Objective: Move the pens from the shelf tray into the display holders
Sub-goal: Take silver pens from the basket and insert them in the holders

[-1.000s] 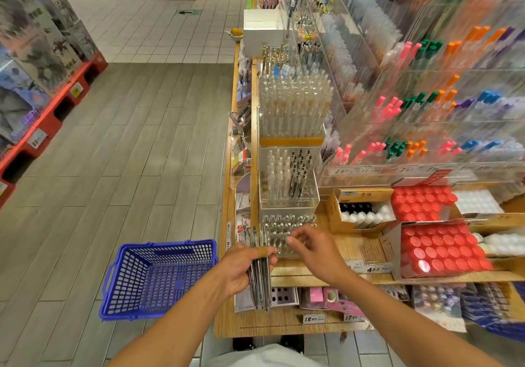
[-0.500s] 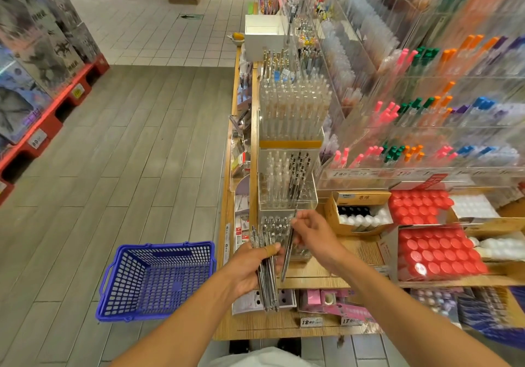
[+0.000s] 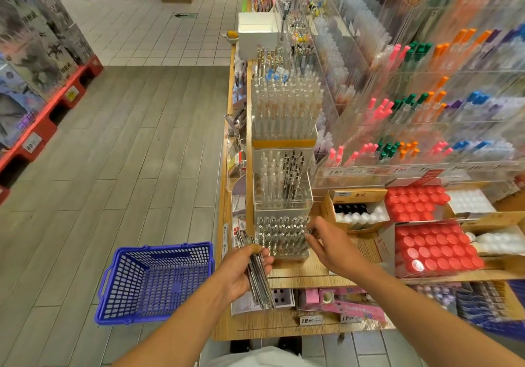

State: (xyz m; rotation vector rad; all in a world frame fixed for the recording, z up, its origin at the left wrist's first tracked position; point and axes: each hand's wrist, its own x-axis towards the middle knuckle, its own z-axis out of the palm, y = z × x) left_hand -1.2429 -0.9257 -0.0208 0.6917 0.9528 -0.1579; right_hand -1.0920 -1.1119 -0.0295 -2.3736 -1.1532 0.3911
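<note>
While your left hand [image 3: 241,271] grips the bundle of pens [image 3: 257,278], fingers curled round the shafts just in front of the shelf edge, your right hand [image 3: 331,246] is at the right side of the lowest clear display holder [image 3: 281,236], fingertips pinched on what looks like one pen at the top of that block; blur hides the tip. Holder already near full of pens standing upright, so pick an open hole before lowering. Keep the pen vertical, seat it straight down, and avoid knocking the neighbours. Keep the bundle steady and close, so each next pen is a short reach. Blue basket [image 3: 153,281] sits on the floor to the left, well apart.
</note>
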